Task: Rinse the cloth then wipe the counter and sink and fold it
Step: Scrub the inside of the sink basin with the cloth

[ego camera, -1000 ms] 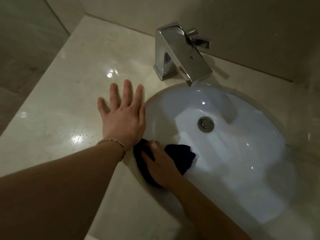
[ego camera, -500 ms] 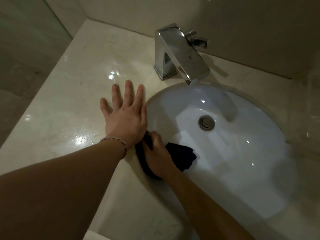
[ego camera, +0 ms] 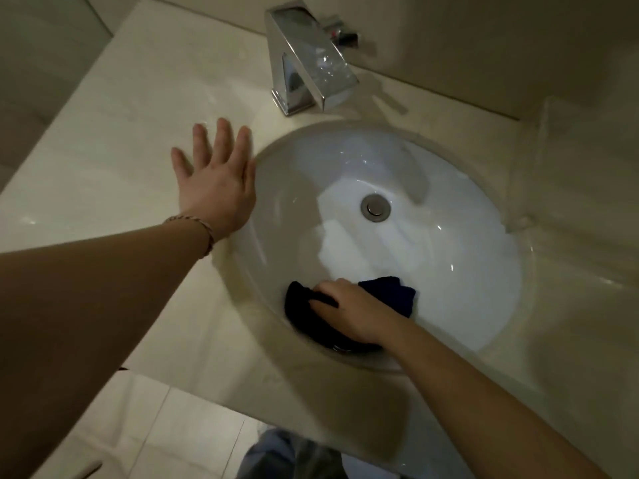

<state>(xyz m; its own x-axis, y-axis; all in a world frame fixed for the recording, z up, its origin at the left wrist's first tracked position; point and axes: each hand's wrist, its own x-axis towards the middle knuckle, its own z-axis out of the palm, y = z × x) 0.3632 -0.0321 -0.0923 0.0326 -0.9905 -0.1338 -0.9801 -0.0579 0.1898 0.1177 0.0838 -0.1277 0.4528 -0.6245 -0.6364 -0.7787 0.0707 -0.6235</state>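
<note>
Head view: the right hand [ego camera: 352,314] presses a dark blue cloth [ego camera: 390,292] against the near wall of the white sink [ego camera: 466,271], low centre of the frame, its grip curled over the bunched fabric, probably to scrub the basin. The left hand [ego camera: 216,181] lies flat with fingers spread on the counter [ego camera: 131,140] beside the rim, seemingly bracing the lean. The chrome faucet [ego camera: 307,60] stands at top centre.

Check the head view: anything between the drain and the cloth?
Nothing: in the head view, only bare white sink basin separates the drain from the cloth under the right hand.
</note>
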